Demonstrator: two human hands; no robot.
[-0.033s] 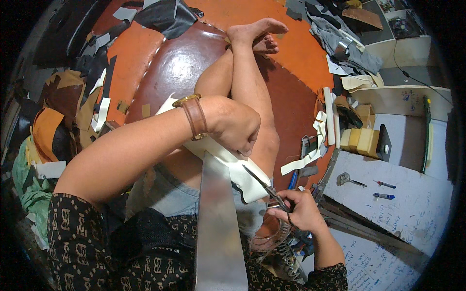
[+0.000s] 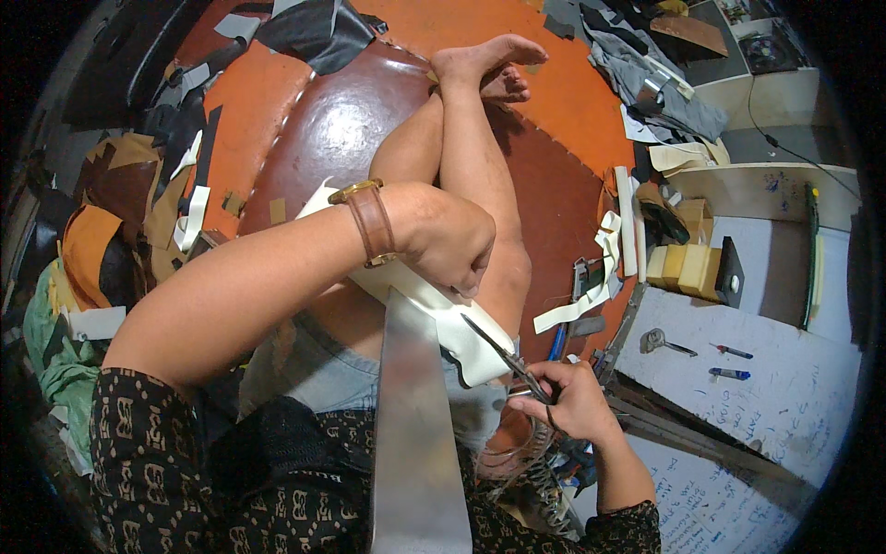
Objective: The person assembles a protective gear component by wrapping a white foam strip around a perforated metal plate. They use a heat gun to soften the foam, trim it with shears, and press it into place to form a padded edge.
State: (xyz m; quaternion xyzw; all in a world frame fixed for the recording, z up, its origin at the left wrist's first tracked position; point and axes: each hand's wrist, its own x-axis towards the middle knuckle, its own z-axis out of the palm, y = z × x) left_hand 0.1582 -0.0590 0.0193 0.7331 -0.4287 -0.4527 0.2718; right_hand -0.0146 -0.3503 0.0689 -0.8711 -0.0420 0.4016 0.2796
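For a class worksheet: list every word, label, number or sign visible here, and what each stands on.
I won't copy any wording out, only say where it stands.
White worktop at right: blue handwriting, much of it small or blurred.
White surface below it: blue handwriting, partly blurred.
Cream panel: dark scribbles, too small to read.
Black cloth: small pale lettering.
White material and scissors: none visible.
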